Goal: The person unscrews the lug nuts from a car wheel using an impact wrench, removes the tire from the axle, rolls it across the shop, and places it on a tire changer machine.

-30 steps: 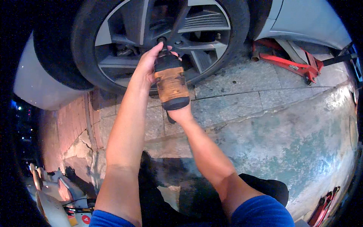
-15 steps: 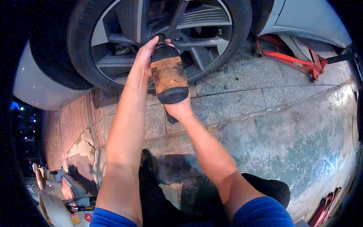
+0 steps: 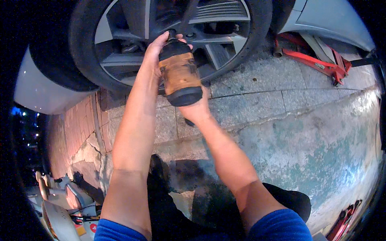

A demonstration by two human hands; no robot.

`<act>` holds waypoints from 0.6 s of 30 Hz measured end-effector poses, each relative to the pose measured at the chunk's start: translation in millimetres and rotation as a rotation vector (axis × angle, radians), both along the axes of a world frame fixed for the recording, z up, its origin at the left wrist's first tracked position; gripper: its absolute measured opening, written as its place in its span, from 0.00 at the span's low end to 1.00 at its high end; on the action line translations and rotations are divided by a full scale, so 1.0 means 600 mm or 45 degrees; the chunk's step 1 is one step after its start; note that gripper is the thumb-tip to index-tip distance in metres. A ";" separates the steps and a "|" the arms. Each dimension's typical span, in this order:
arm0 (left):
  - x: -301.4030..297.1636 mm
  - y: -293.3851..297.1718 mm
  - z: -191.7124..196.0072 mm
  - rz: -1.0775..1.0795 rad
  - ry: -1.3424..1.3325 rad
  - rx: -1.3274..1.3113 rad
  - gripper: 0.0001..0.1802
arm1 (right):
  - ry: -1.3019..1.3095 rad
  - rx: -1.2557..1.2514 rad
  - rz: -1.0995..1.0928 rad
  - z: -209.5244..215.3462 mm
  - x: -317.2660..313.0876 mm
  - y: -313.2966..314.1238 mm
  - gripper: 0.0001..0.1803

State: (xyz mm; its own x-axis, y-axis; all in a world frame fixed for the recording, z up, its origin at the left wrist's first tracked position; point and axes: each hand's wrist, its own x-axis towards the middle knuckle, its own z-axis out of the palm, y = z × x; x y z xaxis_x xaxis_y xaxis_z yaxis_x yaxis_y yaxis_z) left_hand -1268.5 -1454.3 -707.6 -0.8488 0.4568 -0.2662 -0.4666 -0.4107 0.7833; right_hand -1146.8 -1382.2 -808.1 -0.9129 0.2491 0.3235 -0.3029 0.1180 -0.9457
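An orange-and-black impact wrench (image 3: 179, 74) points away from me at the hub area of a car wheel (image 3: 219, 38). My left hand (image 3: 155, 52) is closed round the wrench's front end, near its black socket (image 3: 171, 34). Beneath the body, my right hand (image 3: 197, 108) grips the handle, which the tool and hand mostly hide; its dark lower end pokes out below. The socket's tip meets the wheel near its middle, though I cannot tell whether it sits on a nut. Grey and dark spokes fill the rim inside a black tyre (image 3: 86, 60).
On the right, a red floor jack (image 3: 313, 62) reaches under the pale car body (image 3: 327, 20). Grey stone paving (image 3: 249, 98) lies below the wheel. Red-handled tools (image 3: 343, 221) are at the lower right, and a whitish scooter-like object (image 3: 60, 213) stands at the lower left.
The wrench's rear end and my right hand have shifted slightly up and to the right. My left hand keeps its hold near the socket. The view has moved a little.
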 end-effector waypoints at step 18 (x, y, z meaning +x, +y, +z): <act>0.016 -0.017 -0.024 -0.037 0.057 0.293 0.32 | -0.080 0.009 0.148 -0.022 0.098 0.060 0.21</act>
